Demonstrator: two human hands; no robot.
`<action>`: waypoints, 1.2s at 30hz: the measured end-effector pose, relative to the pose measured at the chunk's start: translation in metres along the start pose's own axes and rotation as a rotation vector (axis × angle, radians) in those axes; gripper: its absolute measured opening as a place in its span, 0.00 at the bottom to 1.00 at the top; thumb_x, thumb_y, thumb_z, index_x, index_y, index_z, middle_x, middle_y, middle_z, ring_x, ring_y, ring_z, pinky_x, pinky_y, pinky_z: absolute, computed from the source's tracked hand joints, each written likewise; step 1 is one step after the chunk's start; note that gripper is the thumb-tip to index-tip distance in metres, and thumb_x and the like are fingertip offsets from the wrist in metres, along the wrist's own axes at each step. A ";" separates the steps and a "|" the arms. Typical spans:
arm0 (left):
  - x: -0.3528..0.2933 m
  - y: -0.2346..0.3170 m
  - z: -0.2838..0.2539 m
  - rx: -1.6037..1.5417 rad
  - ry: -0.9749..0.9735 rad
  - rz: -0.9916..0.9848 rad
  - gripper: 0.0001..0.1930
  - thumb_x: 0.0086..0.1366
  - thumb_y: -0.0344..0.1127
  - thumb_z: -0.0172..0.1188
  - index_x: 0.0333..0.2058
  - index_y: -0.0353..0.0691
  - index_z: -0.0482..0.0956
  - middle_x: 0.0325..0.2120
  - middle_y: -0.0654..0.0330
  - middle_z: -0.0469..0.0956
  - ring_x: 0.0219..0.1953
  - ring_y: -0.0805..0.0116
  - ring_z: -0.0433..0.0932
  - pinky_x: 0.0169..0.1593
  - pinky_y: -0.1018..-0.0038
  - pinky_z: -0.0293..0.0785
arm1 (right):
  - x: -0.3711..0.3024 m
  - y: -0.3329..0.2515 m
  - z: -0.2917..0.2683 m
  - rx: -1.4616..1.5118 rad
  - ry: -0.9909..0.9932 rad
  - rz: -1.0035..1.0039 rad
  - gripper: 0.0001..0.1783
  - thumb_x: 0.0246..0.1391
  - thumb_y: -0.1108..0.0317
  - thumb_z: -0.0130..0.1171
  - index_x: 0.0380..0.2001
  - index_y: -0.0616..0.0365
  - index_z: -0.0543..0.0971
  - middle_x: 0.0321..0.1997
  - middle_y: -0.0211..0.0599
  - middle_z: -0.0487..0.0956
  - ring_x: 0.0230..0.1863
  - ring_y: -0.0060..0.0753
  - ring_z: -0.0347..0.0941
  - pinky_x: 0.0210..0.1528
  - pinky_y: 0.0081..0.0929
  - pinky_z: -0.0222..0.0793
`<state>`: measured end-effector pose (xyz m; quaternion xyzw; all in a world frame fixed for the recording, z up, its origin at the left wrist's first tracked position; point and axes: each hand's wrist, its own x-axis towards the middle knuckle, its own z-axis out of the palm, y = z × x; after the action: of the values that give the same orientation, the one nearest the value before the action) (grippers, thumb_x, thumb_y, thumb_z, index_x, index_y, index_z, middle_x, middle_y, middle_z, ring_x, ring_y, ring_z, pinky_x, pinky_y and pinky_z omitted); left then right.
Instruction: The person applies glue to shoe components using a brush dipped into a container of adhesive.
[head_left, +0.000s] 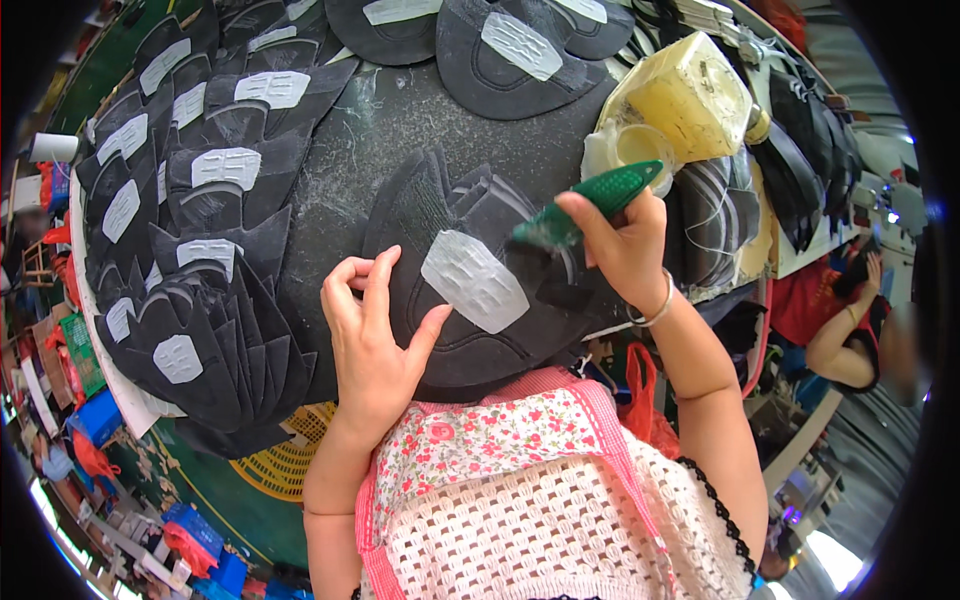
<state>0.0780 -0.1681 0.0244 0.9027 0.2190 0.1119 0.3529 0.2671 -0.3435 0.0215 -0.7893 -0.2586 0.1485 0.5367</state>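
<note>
A stack of black shoe-upper pieces (405,290) lies in front of me near the table's front edge. A silver-grey ribbed patch (475,281) shows on the top piece. My left hand (375,335) is at the stack's left side, fingers apart, with its thumb tip at the lower edge of the patch. In my right hand (628,235) is a green-handled brush (600,205), its dark bristle end pointing down and left, close over the right part of the stack. Motion blurs the bristles, so I cannot tell whether they touch.
Overlapping black pieces with grey patches (224,168) cover the table's left side. More black pieces (510,60) lie at the far edge. A yellowish plastic jug (690,95) and a translucent cup (640,145) stand right of the brush. Another person's arm (845,340) shows at far right.
</note>
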 end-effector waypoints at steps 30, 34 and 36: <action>-0.007 -0.020 0.007 -0.064 0.064 -0.093 0.36 0.58 0.42 0.68 0.60 0.31 0.62 0.53 0.47 0.64 0.57 0.51 0.65 0.61 0.62 0.60 | 0.003 0.001 -0.046 0.139 0.459 0.125 0.12 0.64 0.63 0.55 0.31 0.61 0.71 0.18 0.33 0.75 0.13 0.17 0.66 0.13 0.16 0.57; -0.011 -0.019 0.006 0.001 0.096 0.000 0.39 0.57 0.41 0.68 0.61 0.30 0.60 0.53 0.46 0.61 0.56 0.48 0.62 0.59 0.59 0.59 | 0.022 -0.021 0.008 0.544 -0.294 -0.135 0.09 0.51 0.72 0.66 0.32 0.60 0.76 0.25 0.29 0.78 0.20 0.16 0.71 0.21 0.15 0.65; -0.013 -0.020 0.005 -0.001 0.059 -0.018 0.38 0.57 0.39 0.68 0.62 0.32 0.61 0.55 0.47 0.60 0.58 0.52 0.62 0.62 0.63 0.58 | 0.035 -0.021 0.035 0.127 -0.427 -0.435 0.15 0.44 0.71 0.72 0.32 0.58 0.75 0.26 0.30 0.78 0.23 0.20 0.73 0.25 0.18 0.69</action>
<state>0.0618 -0.1642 0.0059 0.8970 0.2373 0.1355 0.3475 0.2728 -0.2903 0.0286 -0.6314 -0.5185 0.2084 0.5376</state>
